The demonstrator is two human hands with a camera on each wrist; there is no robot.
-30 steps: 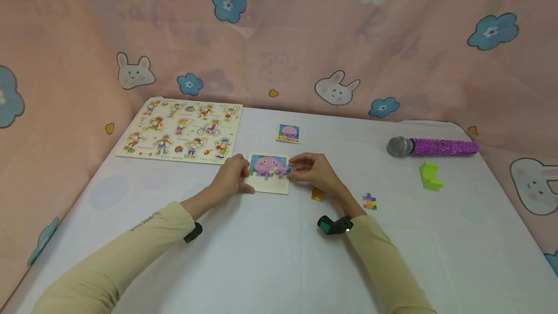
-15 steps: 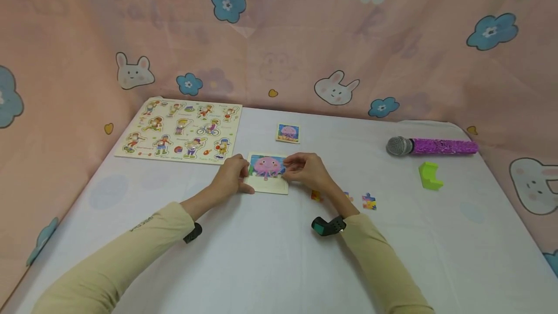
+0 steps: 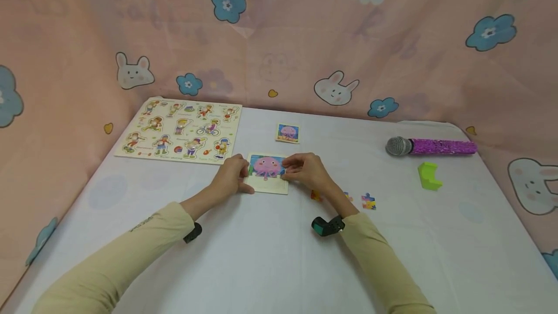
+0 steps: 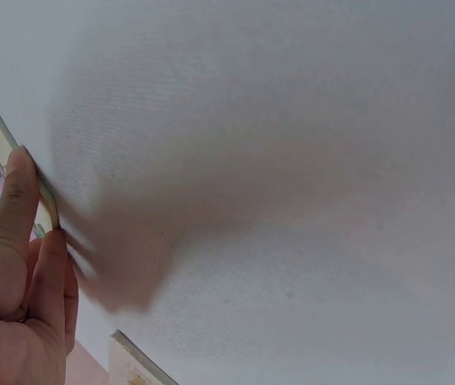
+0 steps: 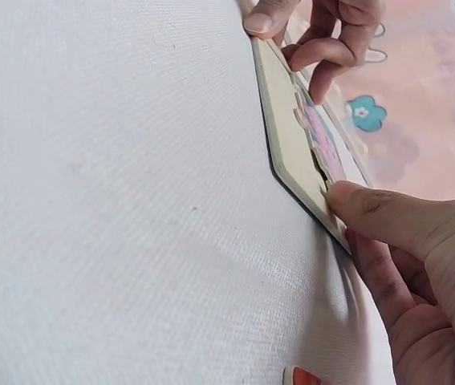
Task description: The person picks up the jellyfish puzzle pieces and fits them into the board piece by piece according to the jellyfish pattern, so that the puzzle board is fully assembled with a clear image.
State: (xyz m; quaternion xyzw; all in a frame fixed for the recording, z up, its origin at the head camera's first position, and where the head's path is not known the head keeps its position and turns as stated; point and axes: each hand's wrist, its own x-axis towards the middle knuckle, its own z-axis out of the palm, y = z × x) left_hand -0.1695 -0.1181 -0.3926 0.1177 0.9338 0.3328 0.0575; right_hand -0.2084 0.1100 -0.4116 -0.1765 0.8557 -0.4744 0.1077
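Note:
A small wooden jigsaw board lies before me, its upper half filled with a pink octopus picture and its lower strip bare wood. My left hand grips the board's left edge between thumb and fingers. At the right edge, my right hand pinches a puzzle piece against the picture, thumb on top and fingers along the board's side; the fingers hide most of this piece. Loose puzzle pieces lie right of the board: an orange one partly behind my right wrist, and a yellow-blue one farther right.
Behind the board sits a small octopus picture tile. A large peg puzzle with sports figures lies at the back left. To the right are a purple glitter microphone and a lime green block. A patterned pink curtain bounds the back.
My right hand has moved slightly left with the puzzle piece, bringing it down into the picture's right side. The left hand keeps its hold. Another loose piece now shows beside my right wrist.

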